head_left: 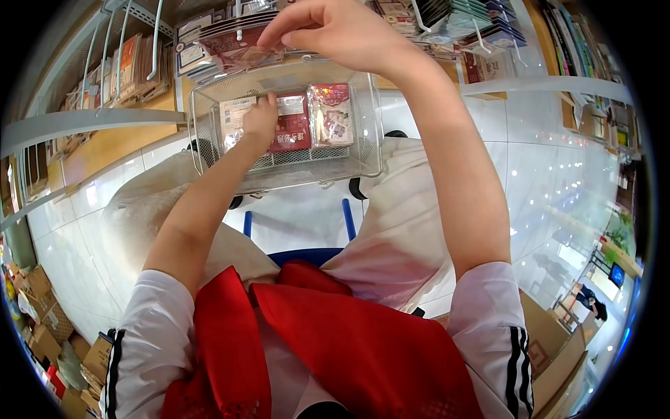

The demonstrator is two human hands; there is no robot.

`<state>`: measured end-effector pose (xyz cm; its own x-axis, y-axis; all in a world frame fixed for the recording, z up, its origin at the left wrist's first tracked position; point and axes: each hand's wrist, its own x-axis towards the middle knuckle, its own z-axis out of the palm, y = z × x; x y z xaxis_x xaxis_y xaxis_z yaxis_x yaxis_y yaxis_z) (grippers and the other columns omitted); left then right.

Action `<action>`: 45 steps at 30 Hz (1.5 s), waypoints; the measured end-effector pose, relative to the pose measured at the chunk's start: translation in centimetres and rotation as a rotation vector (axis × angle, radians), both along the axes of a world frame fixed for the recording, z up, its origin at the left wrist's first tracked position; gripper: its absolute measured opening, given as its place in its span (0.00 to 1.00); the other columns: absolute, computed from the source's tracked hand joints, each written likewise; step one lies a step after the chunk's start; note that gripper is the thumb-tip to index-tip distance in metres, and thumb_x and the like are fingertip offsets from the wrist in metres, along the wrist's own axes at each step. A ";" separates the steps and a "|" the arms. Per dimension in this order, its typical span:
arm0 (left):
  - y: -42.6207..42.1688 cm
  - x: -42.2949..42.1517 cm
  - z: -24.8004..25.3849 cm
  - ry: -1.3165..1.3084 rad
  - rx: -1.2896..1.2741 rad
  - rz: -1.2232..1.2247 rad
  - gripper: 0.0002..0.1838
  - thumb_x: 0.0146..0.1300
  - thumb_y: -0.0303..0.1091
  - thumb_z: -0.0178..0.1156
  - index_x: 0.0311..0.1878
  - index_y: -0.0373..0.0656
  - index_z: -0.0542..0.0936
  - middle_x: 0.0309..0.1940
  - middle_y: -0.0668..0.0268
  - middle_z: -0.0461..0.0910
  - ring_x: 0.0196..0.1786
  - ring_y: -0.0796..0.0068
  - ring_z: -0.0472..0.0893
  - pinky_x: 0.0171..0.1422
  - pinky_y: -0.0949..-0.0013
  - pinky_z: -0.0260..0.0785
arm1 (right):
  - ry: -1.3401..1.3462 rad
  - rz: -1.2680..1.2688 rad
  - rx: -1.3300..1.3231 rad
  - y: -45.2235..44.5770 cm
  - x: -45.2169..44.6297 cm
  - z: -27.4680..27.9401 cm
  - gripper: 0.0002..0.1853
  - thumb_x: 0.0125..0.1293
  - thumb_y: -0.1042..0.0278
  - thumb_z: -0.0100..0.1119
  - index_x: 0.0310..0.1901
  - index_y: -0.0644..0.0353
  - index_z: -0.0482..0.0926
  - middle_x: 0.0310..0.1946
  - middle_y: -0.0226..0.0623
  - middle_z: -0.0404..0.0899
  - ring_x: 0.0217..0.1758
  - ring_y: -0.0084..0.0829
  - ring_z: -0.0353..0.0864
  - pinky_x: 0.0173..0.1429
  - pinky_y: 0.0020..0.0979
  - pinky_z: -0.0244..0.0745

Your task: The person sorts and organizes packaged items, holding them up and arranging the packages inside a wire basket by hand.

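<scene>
A wire mesh basket (pixel 300 167) sits in front of my knees, with flat packets lying side by side in it. My left hand (pixel 262 117) is inside the basket, between a pale packet (pixel 232 126) and a dark red packet (pixel 293 124); its fingers are bent, and what they hold, if anything, is hidden. At the right of the basket lies a red and cream packet (pixel 331 119). My right hand (pixel 317 24) is raised above the basket's far edge, beside dark red packets (pixel 241 45) hanging from a rack hook. Its thumb and fingers are apart, with nothing visible between them.
Racks of hanging packets (pixel 136 66) line the far side, with metal hooks sticking out. A metal rail (pixel 551 85) crosses at the right. A blue stool (pixel 305 255) shows between my legs. Cardboard boxes (pixel 45 318) stand at the left. A person (pixel 590 302) is far off at the right.
</scene>
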<state>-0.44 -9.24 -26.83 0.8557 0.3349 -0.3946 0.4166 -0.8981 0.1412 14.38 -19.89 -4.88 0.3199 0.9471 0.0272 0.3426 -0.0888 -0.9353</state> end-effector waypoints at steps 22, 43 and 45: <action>-2.2 -0.4 -2.6 0.141 0.108 -0.465 0.61 0.32 0.51 0.76 0.70 0.48 0.51 0.71 0.54 0.44 0.71 0.44 0.50 0.68 0.55 0.59 | -0.040 0.014 -0.067 0.1 0.5 -0.4 0.12 0.57 0.75 0.54 0.41 0.60 0.83 0.38 0.34 0.84 0.44 0.25 0.81 0.52 0.26 0.73; 3.6 -2.6 19.9 -0.252 -0.116 -0.452 0.14 0.52 0.36 0.62 0.43 0.44 0.78 0.32 0.59 0.80 0.44 0.57 0.78 0.46 0.58 0.71 | -0.631 -0.322 0.117 1.4 -1.7 -1.0 0.11 0.57 0.75 0.54 0.42 0.61 0.79 0.37 0.38 0.77 0.34 0.32 0.79 0.40 0.29 0.73; 4.6 -2.6 21.5 -0.482 -0.099 -0.279 0.13 0.53 0.33 0.61 0.43 0.44 0.77 0.36 0.61 0.78 0.46 0.58 0.76 0.47 0.60 0.70 | -0.694 -0.334 0.048 1.2 -2.6 -0.9 0.11 0.57 0.75 0.54 0.43 0.61 0.78 0.38 0.39 0.76 0.35 0.34 0.78 0.41 0.30 0.73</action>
